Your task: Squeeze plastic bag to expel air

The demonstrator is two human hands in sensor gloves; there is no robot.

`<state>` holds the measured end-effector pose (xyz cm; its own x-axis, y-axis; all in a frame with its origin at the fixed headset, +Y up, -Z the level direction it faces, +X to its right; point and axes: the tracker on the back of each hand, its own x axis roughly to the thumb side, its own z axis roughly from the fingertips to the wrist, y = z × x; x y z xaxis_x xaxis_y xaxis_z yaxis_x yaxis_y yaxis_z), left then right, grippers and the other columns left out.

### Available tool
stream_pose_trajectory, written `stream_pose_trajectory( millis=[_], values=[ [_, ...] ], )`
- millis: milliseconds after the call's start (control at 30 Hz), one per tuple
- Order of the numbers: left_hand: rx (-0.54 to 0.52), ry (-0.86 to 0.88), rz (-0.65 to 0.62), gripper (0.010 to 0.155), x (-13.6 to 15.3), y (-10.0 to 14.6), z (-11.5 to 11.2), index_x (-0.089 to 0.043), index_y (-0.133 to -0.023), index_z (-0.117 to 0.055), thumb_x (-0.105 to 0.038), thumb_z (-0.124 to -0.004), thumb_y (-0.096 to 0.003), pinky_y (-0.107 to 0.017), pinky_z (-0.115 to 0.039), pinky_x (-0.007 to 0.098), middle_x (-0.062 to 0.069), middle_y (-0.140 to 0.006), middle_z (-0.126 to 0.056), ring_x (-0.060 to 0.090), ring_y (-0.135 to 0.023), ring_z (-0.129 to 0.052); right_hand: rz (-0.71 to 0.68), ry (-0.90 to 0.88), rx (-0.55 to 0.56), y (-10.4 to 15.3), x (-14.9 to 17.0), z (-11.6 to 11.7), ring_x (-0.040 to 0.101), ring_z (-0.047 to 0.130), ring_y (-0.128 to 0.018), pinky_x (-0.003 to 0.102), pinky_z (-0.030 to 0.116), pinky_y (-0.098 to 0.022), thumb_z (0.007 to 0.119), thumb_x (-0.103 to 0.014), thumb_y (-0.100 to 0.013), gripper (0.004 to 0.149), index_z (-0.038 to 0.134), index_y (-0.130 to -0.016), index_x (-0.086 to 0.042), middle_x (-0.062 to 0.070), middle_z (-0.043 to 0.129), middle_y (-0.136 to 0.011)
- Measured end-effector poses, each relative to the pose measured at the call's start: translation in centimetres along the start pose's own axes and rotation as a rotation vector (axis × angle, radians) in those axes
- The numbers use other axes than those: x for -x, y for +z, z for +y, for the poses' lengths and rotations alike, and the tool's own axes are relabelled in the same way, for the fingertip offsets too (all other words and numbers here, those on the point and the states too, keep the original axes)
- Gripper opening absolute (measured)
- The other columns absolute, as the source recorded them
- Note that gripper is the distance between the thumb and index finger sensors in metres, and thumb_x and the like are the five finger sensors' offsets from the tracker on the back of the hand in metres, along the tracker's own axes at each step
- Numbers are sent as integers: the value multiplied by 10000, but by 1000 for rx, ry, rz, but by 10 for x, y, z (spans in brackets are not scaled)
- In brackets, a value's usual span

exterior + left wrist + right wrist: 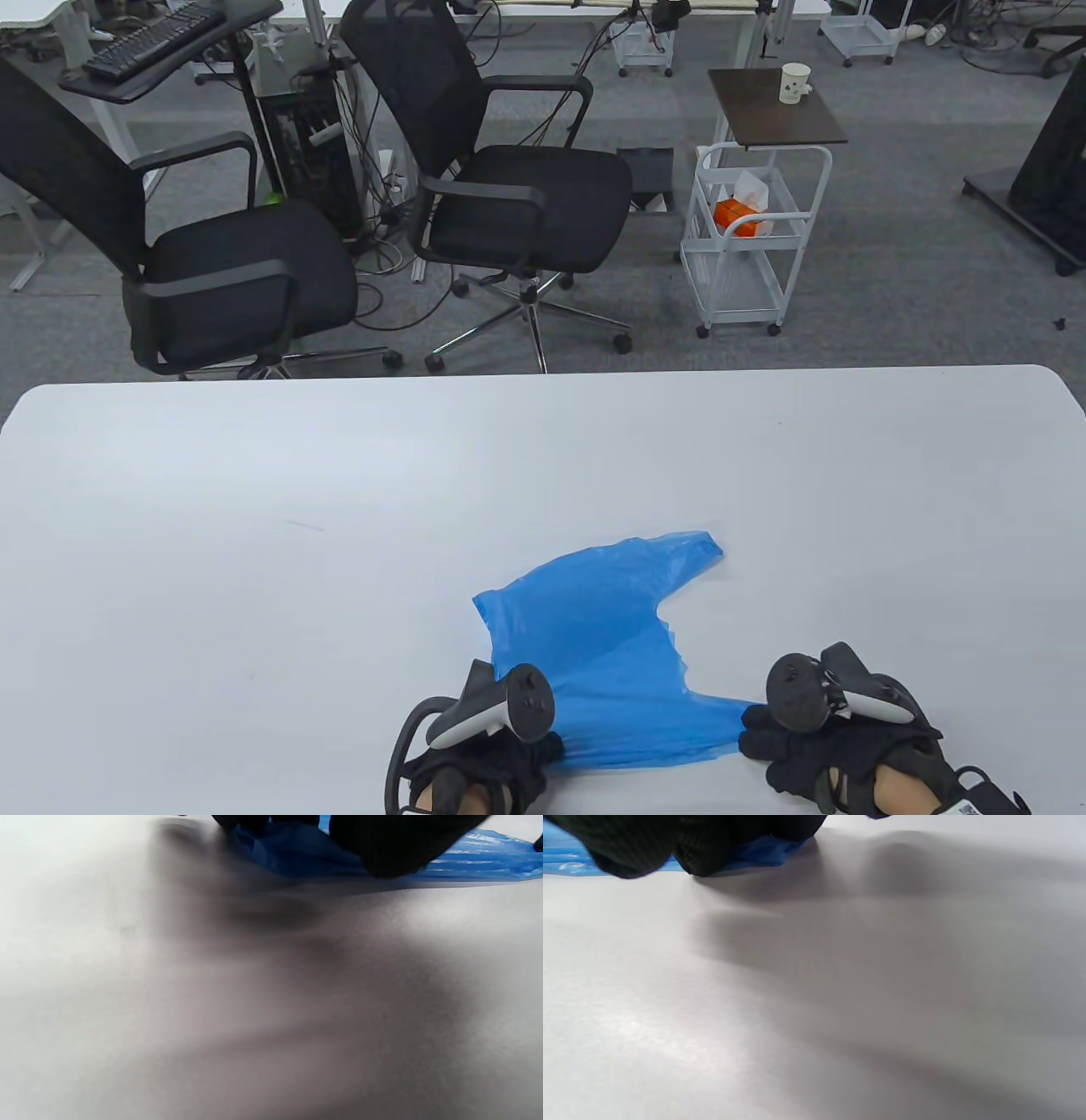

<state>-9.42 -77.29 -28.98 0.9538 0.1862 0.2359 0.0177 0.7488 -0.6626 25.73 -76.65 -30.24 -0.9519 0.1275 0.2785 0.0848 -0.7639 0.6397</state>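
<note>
While both gloved hands press down at the near edge of the white table (254, 509), a blue plastic bag (594, 611) lies stretched between them. The left hand (484, 747) rests on the bag's near left corner, its fingers (382, 849) curled down onto the film; the right hand (831, 739) holds the bunched near right end, its fingers (691, 849) closed over the plastic. Beyond the hands, the bag spreads flat and wrinkled, one handle strip trailing away from the right hand. Farther off, past the table, stand two black office chairs (509, 195) and a white cart (742, 238).
</note>
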Motion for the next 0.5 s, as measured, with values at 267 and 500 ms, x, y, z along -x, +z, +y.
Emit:
stream_pose_trajectory(
  millis=[267,500],
  values=[
    [6,-80,33,562,-4,5,5,-442,-950,-560,-433,-714,-409,-764,-338,600,-67,-1085,-358,240,-1062,-305,17,-25,9,1,3,0,58,368,-1078,458,387,-821,687,-547,-427,545,565,-953,-475,-232,380,-1112],
    [-258,-223,92,555,-11,17,46,-417,-947,-622,-424,-720,-401,-792,-443,555,-108,-1088,-474,205,-1090,-410,12,-44,3,-1,3,0,74,370,-1073,458,389,-820,686,-546,-429,542,579,-953,-462,-219,388,-1112]
  ],
)
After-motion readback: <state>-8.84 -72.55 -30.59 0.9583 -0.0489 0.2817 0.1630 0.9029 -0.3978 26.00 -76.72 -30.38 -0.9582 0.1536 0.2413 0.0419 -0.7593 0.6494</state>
